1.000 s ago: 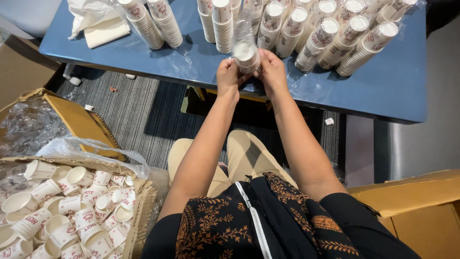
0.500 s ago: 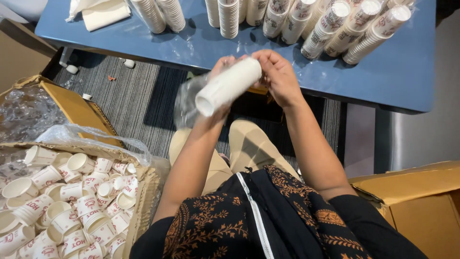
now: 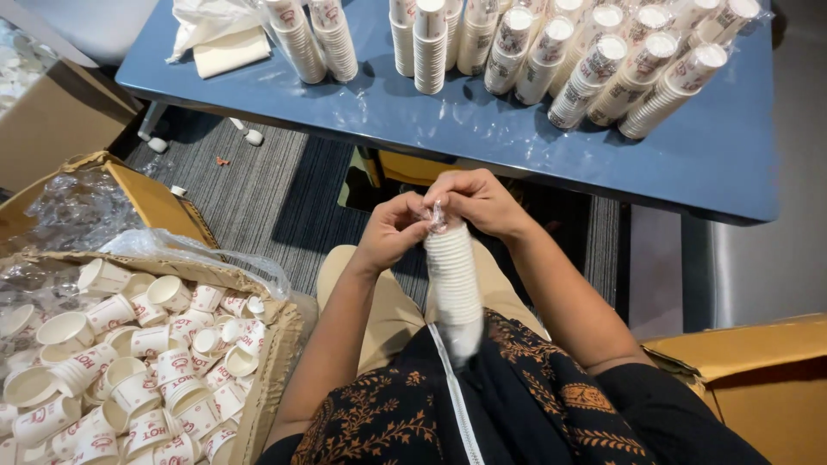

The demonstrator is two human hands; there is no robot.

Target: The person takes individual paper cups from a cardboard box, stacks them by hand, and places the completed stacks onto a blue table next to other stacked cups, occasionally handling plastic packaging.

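Observation:
A tall stack of white paper cups in a clear plastic sleeve (image 3: 454, 288) stands upright on my lap. Both hands pinch the gathered plastic at its top end. My left hand (image 3: 392, 232) grips the twisted plastic from the left, and my right hand (image 3: 474, 200) closes over it from the right. The stack's lower end rests against my dark patterned shirt.
A blue table (image 3: 379, 108) ahead holds several wrapped cup stacks (image 3: 594, 65) and a folded plastic bag (image 3: 220, 39). A cardboard box (image 3: 267, 379) at my left holds several loose paper cups (image 3: 138, 362) in plastic lining. Another cardboard box (image 3: 749, 387) sits at my right.
The cup stack came off the table edge, swung across in front of me, and now stands upright on my lap with both hands at its top.

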